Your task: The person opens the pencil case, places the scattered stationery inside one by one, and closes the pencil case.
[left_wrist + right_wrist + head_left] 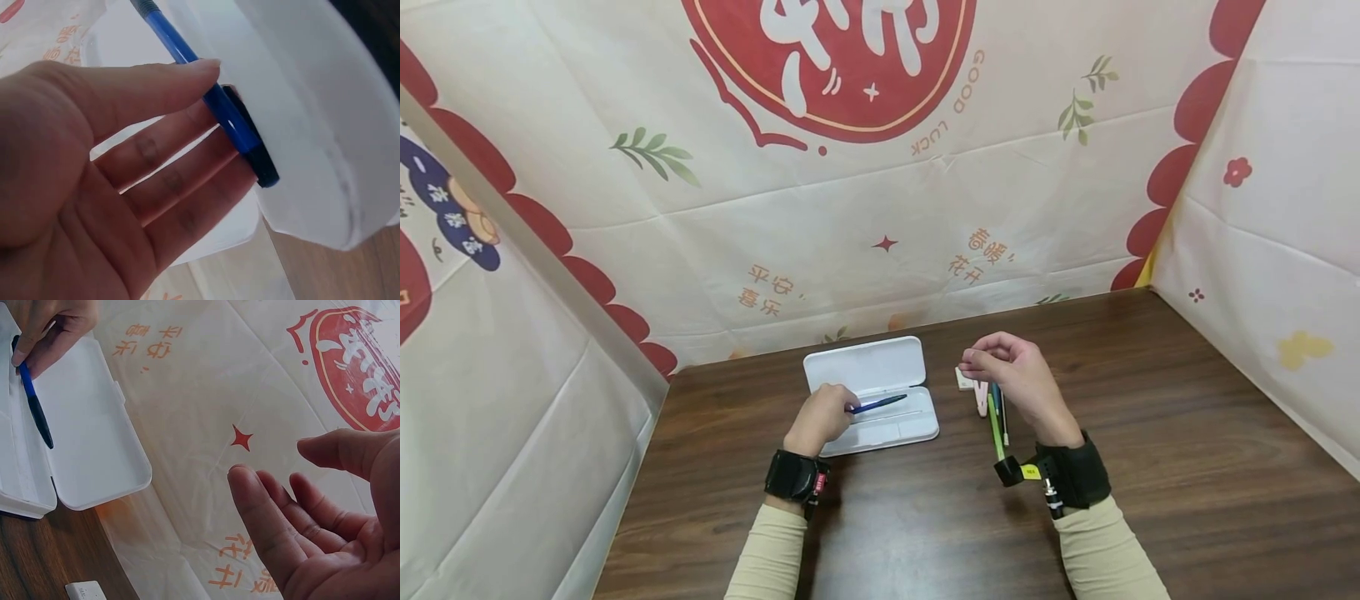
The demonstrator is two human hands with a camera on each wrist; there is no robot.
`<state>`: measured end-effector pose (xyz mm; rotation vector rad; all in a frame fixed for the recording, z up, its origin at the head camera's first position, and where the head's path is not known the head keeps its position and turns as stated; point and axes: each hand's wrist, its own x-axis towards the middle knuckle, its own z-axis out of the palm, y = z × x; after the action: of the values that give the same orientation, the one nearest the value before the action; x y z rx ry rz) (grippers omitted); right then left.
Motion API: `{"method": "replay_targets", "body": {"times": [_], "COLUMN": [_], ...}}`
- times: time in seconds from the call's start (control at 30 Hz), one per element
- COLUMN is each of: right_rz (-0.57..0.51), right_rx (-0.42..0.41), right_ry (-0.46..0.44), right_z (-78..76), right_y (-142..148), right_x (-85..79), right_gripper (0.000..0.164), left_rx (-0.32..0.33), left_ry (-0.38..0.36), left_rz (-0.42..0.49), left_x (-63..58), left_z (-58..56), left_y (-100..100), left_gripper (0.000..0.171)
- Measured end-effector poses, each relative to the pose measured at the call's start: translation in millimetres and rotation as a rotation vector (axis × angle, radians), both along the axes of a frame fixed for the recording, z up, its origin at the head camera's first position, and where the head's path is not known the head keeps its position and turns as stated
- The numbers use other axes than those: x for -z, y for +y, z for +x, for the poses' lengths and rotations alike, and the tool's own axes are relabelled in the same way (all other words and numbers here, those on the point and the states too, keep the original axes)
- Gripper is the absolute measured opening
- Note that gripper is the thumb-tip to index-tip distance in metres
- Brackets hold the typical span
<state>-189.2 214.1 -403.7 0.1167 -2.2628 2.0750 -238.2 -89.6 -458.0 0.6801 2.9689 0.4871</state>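
A white pencil case [880,435] lies on the table with its lid [867,363] raised at the back. My left hand [824,413] is over the left part of the case and pinches a blue pen [232,120] between thumb and fingers. The pen's dark tip points right, across the tray, in the head view. My right hand [1017,375] hovers to the right of the case, and in the right wrist view its fingers and thumb are apart with nothing between them. Beneath it lie a green pen [996,423], a pink item [981,398] and a white eraser [964,380].
Dark slender items, partly hidden by the right hand, lie beside the green pen. The brown wooden table [925,517] meets a printed cloth backdrop [850,217] at its far edge. Cloth walls also stand at the left and right.
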Motion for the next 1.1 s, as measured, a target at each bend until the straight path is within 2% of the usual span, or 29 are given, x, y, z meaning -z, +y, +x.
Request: {"method": "replay_targets", "body": {"times": [0.4, 0.77, 1.1], "right_rz": [0.025, 0.015, 0.019], "right_rx": [0.020, 0.027, 0.031], "right_ry": [-0.008, -0.018, -0.017], "right_z": [-0.7, -1.3, -0.5], "right_y": [-0.4, -1.4, 0.5], "right_x": [-0.7, -0.1, 0.5], "right_gripper": [0.032, 0.028, 0.028], "left_rx": [0.003, 0.017, 0.004], "left_ry": [0.003, 0.006, -0.044], "left_rz": [-0.012, -0.059, -0.044], "left_x": [2.3, 4.4, 0.7], "left_z": [-2.7, -4.1, -3.6], "left_y": [-2.2, -4.4, -5.1], "left_gripper": [0.016, 0.018, 0.025]}}
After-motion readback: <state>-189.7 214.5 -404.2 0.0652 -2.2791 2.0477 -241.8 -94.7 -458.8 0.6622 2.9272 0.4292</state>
